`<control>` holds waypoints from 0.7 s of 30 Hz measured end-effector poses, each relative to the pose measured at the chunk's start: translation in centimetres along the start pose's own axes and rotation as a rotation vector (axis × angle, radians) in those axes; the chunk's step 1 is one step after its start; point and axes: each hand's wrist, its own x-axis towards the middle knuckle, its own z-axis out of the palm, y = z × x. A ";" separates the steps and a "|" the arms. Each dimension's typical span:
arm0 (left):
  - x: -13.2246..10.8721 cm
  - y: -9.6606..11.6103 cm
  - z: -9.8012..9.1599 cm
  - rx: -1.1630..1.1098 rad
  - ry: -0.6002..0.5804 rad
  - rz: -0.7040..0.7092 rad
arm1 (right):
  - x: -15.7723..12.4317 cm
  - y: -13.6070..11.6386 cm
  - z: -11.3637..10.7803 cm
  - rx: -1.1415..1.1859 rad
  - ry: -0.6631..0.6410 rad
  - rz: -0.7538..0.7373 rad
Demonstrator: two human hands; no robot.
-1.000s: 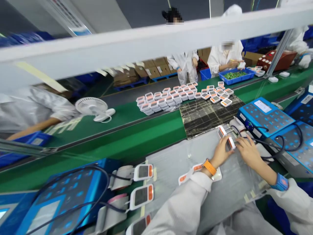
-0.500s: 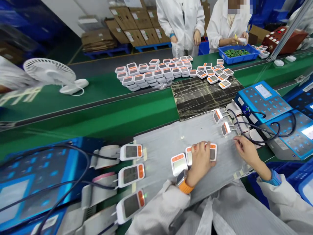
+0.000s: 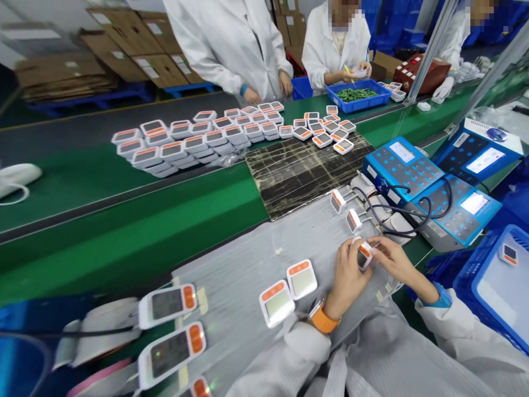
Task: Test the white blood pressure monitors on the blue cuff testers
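Observation:
Both my hands meet over a grey plastic sheet (image 3: 248, 286). My left hand (image 3: 349, 275), with an orange watch strap, and my right hand (image 3: 394, 262), with a blue wristband, together hold a small white monitor with an orange end (image 3: 363, 256). Just left of my left hand, two white monitors (image 3: 301, 278) lie loose on the sheet, apart from it. Farther up, two cabled monitors (image 3: 346, 210) rest on the sheet's far end, above my hands. Both look like blood pressure units, though the picture does not settle that.
Blue test consoles (image 3: 403, 168) with dark tubing stand to the right. More cuffed monitors (image 3: 167, 306) sit at lower left. A blue crate (image 3: 491, 286) is at lower right. Several stacked monitors (image 3: 185, 143) line the green conveyor (image 3: 124, 242), beyond which co-workers stand at a blue tray (image 3: 357, 96).
The view has swung left. My left hand no longer rests on the monitors on the sheet. Both hands now hold one monitor, raised from the sheet, with two left lying there.

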 end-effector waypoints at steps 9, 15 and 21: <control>1.1 -4.1 3.6 -0.501 -0.010 -0.162 | 1.8 5.3 -1.9 -0.674 -0.046 -0.480; 0.8 -4.6 4.2 -0.519 0.035 -0.118 | 2.7 4.3 -0.4 -0.687 -0.024 -0.404; 0.8 -4.6 4.4 -0.495 0.056 -0.086 | 2.6 3.9 0.1 -0.718 -0.018 -0.394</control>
